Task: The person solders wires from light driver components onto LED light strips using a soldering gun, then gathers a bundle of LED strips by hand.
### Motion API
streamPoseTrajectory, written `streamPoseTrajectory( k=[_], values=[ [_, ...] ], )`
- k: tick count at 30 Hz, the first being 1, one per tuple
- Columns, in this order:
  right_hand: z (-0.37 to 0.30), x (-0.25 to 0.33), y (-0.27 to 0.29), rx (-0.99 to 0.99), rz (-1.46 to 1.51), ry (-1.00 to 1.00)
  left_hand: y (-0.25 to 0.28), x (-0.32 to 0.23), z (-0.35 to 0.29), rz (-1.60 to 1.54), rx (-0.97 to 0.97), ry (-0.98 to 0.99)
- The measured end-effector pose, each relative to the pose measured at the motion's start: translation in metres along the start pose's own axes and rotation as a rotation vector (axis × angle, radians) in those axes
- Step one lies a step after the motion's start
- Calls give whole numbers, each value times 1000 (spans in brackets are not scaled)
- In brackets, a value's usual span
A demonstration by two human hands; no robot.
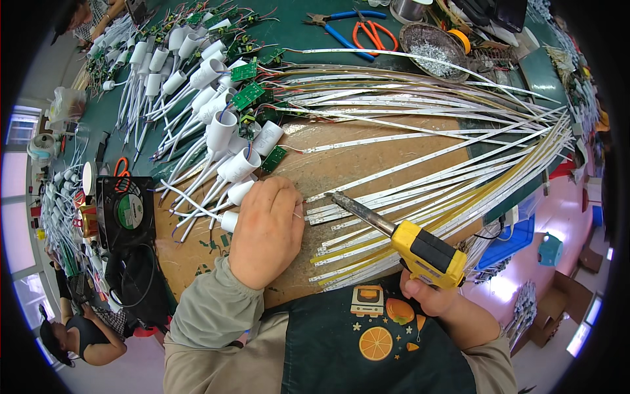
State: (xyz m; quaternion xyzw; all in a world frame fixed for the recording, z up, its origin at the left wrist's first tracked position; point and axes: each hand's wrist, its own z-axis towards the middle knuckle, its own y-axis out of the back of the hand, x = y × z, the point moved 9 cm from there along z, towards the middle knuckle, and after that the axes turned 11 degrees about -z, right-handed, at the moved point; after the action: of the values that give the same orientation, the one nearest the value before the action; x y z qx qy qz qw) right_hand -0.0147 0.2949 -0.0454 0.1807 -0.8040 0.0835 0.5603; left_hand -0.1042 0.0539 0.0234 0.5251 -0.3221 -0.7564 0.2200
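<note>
My left hand [268, 226] is closed, back upward, around a white plastic housing [229, 222] whose cable end sticks out to its left. Its fingertips, mostly hidden, bend down beside the ends of the white LED strips [341, 209]. My right hand [430, 295] grips a yellow and black soldering gun [426, 253]. Its dark tip points up and left, close to the end of one strip and a little right of my left fingers. Beyond my left hand lies a heap of white cylindrical housings [222, 131] with cables, and small green circuit boards [248, 96] on wires.
On the green table [289, 33] lie blue-handled pliers [348, 47], orange-handled cutters [375, 36] and a bowl of metallic bits [434, 51]. A small black fan [126, 211] stands at left. Brown board [394, 148] lies under the strips. Other people sit at the left.
</note>
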Motion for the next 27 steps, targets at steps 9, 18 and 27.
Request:
streamPoseTrajectory(
  k=[9, 18, 27],
  values=[
    [-1, 1, 2, -25, 46, 7, 13, 5, -1, -124, 65, 92],
    [1, 3, -1, -2, 71, 16, 9, 6, 0, -79, 47, 87],
    [6, 6, -2, 36, 85, 5, 5, 4, 0, 26, -9, 56]
  ],
)
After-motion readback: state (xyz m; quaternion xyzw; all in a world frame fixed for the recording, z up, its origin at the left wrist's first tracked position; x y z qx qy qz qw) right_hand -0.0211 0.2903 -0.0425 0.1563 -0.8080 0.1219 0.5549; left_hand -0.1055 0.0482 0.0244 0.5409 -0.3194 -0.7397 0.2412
